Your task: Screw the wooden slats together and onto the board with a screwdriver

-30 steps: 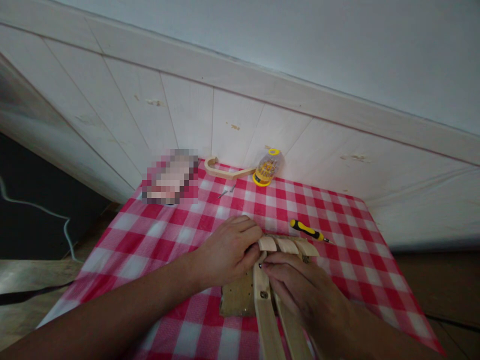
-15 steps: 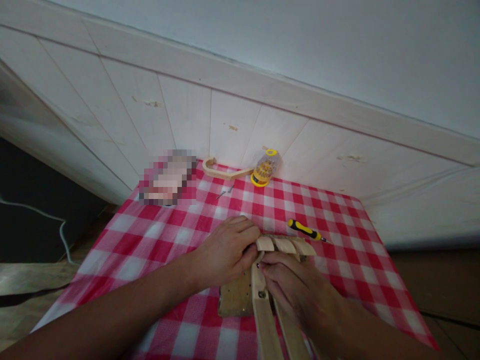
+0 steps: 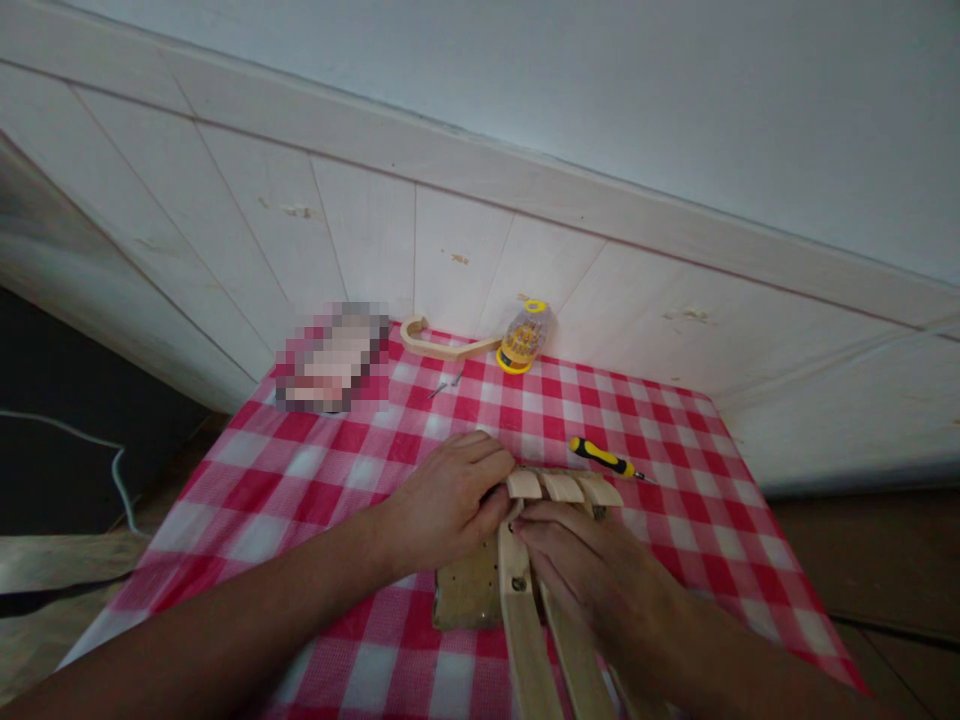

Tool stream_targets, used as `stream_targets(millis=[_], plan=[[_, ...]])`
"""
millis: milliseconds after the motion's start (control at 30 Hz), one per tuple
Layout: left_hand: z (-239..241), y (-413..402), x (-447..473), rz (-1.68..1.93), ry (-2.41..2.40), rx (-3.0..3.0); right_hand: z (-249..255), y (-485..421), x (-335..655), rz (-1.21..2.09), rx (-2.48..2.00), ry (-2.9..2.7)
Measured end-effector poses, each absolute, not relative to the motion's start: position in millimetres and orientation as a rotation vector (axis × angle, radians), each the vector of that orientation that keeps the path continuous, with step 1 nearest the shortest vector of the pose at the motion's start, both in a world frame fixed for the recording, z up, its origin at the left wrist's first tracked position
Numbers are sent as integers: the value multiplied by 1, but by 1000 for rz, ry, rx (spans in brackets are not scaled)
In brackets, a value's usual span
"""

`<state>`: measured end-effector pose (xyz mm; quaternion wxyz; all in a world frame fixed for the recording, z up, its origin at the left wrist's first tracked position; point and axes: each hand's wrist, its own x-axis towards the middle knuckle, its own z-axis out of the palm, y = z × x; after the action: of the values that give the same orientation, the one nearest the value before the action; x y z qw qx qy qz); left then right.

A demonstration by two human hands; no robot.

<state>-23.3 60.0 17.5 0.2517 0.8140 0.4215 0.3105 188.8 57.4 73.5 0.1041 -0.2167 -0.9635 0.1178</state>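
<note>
A light wooden hook point(image 3: 519, 625) lies with its curved end away from me, over a brown wooden board point(image 3: 466, 597). More such hooks are side by side to its right, partly under my right hand point(image 3: 600, 565). My left hand point(image 3: 454, 500) is closed around the hook's curved end and the board beside it. The fingertips of my right hand are pinched together at the upper hole of this hook; whatever they hold is too small to make out. A lower hole in the hook shows dark. Beyond my right hand lies a yellow and black screwdriver point(image 3: 604, 458).
Against the white panelled wall point(image 3: 375, 230) stand a loose wooden hook point(image 3: 454, 352) and a clear, yellow-based bit container point(image 3: 523, 340). Several small screws point(image 3: 446, 384) lie in front. A blurred-out object point(image 3: 337, 360) sits back left on the red checked tablecloth point(image 3: 255, 490).
The whole view has shifted slightly, with things appearing a little further left. Both hands keep their places on the hook and board, and the right fingertips remain at the upper hole.
</note>
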Motion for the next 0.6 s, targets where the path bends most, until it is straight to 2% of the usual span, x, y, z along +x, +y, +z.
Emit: stream_targets(millis=[200, 400, 600], plan=[[17, 59, -24, 852, 1137, 2198, 86, 47, 227, -8, -718, -2715], [18, 58, -23, 846, 1145, 2157, 106, 58, 237, -52, -985, -2408], [20, 56, -23, 815, 1139, 2095, 87, 90, 245, -2, -1045, -2366]])
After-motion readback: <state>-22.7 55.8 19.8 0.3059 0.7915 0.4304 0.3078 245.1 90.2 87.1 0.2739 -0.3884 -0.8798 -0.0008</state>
